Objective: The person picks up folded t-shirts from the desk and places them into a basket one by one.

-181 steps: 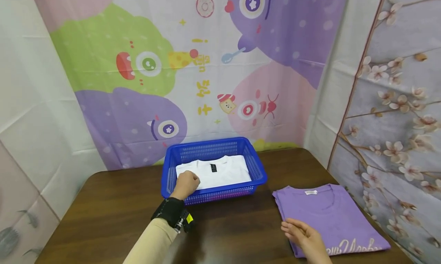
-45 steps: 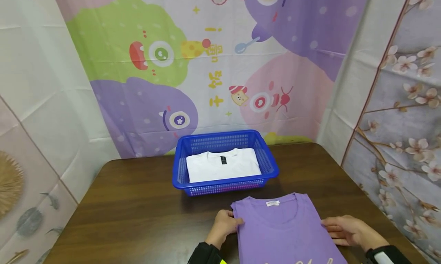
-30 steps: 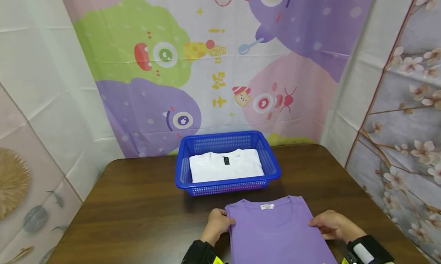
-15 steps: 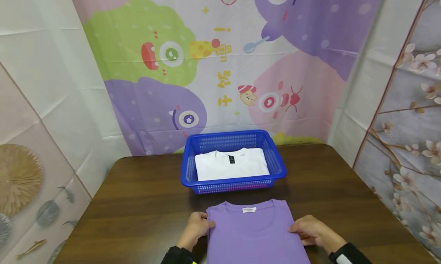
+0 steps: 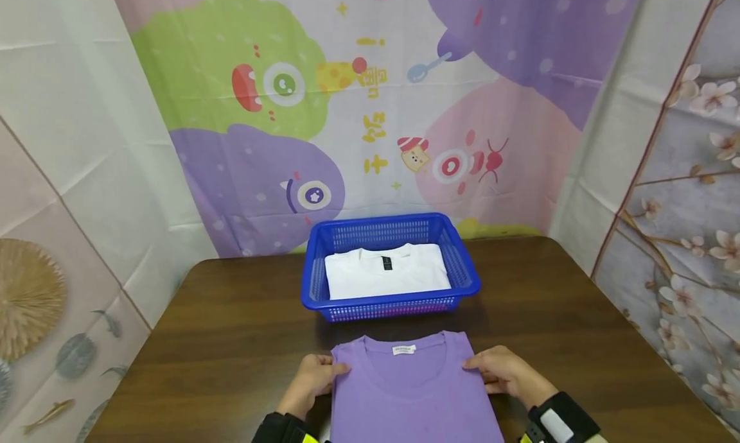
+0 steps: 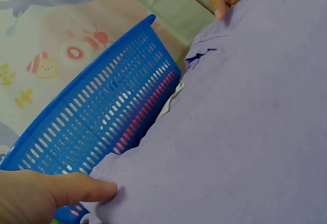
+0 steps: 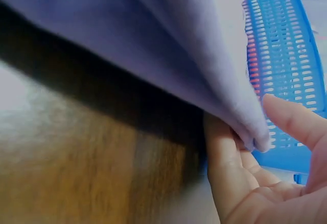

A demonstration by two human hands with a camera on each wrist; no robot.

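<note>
A folded purple T-shirt (image 5: 413, 398), its collar and pale label facing the basket, is held between my two hands at the near middle of the table. My left hand (image 5: 312, 379) pinches its left side, thumb on top, and the left wrist view shows that thumb (image 6: 92, 188) pressing the cloth. On the other side my right hand (image 5: 503, 372) grips the edge; in the right wrist view its fingers (image 7: 225, 157) lie under the fold, where the cloth hangs over the tabletop with a shadow below. Just beyond, a white folded T-shirt (image 5: 358, 279) lies in a blue basket.
The blue plastic basket (image 5: 393, 308) with slotted walls stands at the back of the brown table (image 5: 243, 327), close to the cartoon-print curtain (image 5: 370, 199). A floral-print curtain (image 5: 670, 289) hangs along the right side, and pale patterned cloth (image 5: 58, 302) on the left.
My left hand has left the white T-shirt in the basket. Both hands have taken hold of the purple T-shirt's sides and moved it from the table's right side leftward, in front of the basket.
</note>
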